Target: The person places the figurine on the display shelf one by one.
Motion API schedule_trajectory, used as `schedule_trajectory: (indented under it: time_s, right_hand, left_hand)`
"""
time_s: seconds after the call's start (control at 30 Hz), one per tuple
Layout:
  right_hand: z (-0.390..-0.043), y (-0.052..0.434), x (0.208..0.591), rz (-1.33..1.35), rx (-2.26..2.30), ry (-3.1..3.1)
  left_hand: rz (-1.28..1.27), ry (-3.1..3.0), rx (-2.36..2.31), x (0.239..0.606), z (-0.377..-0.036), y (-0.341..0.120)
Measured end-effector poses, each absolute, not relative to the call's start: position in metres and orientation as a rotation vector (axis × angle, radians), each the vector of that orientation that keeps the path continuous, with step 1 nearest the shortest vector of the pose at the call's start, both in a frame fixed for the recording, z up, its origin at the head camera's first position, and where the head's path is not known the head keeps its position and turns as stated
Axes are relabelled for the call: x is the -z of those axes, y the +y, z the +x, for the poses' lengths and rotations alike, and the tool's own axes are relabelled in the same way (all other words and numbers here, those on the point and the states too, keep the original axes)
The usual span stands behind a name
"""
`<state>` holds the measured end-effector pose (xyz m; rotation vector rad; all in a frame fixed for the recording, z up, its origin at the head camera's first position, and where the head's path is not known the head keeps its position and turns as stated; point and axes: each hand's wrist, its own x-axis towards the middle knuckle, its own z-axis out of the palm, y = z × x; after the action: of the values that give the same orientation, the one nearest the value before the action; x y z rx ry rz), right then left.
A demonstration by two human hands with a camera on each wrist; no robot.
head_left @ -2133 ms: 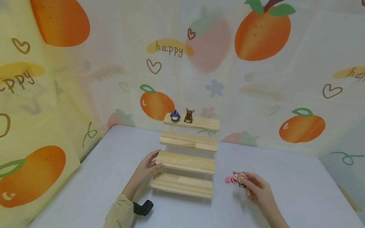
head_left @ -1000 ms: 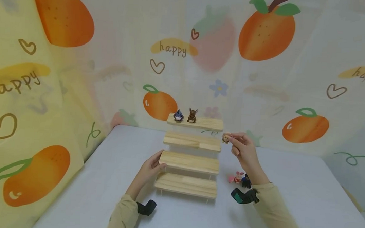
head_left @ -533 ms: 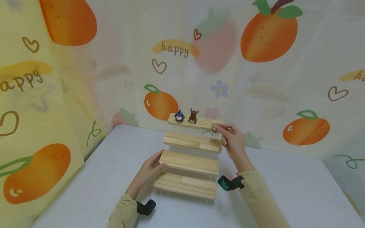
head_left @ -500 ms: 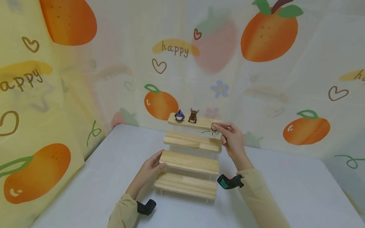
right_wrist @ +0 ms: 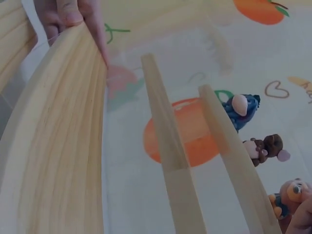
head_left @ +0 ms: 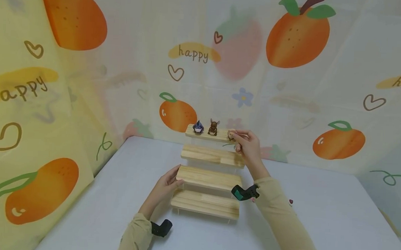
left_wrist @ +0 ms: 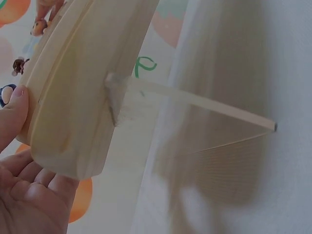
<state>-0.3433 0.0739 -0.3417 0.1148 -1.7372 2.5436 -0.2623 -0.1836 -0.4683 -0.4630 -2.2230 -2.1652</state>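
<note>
Fingers of the right hand pinch a small tan bear figurine at the right end of the top step of a four-tier wooden display stand, just right of a brown figurine and a blue figurine standing side by side on that step. Left hand grips the left end of the third step, thumb on top and the other fingers beneath. Stand rests on a pale tabletop before a fruit-printed backdrop.
</note>
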Motion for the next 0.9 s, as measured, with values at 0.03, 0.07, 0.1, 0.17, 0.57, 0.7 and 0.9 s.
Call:
schedule_trajectory:
  time_s: [0.03, 0.07, 0.1, 0.17, 0.57, 0.7, 0.9]
  right_hand:
    - [-0.344, 0.073, 0.342, 0.106, -2.557, -1.724]
    - [-0.345, 0.072, 0.342, 0.092, -2.567, -1.714]
    - [-0.345, 0.071, 0.342, 0.078, -2.576, -1.707]
    - [-0.347, 0.068, 0.342, 0.047, -2.598, -1.687]
    - [-0.352, 0.059, 0.340, -0.002, -2.619, -1.697]
    - [-0.352, 0.058, 0.340, 0.002, -2.613, -1.715]
    - [-0.352, 0.057, 0.339, -0.012, -2.620, -1.752]
  left_hand:
    - [-0.465, -2.222, 2.171, 0.468, -0.262, -0.184]
    - [-0.465, -2.222, 2.174, 0.468, -0.262, -0.184]
    - [-0.462, -2.223, 2.175, 0.468, -0.262, -0.184]
    - [-0.455, -2.223, 2.172, 0.467, -0.262, -0.184]
    - [-0.443, -2.210, 2.184, 0.466, -0.262, -0.183]
    - [-0.453, -2.210, 2.191, 0.466, -0.262, -0.183]
    - [-0.457, -2.213, 2.202, 0.469, -0.263, -0.184]
